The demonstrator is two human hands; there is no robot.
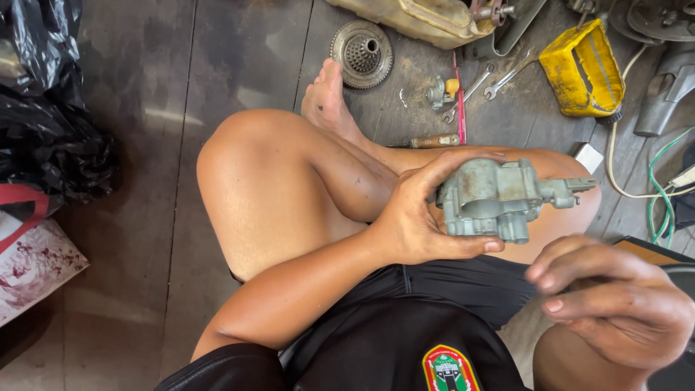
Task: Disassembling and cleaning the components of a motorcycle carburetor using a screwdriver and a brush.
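My left hand (420,217) grips a grey metal carburetor (499,199) and holds it over my crossed legs. The thumb lies under the part and the fingers curl over its top. Low at the right, my right hand (615,304) is blurred, with the fingers bent and close together. I cannot make out anything in it. It is a short way below and to the right of the carburetor, apart from it.
On the dark wooden floor ahead lie a round toothed metal part (362,52), two wrenches (486,83), a red-handled tool (458,101), a yellow container (581,70) and a cream plastic tank (427,18). Black plastic bags (51,123) sit left. Cables (655,188) run at right.
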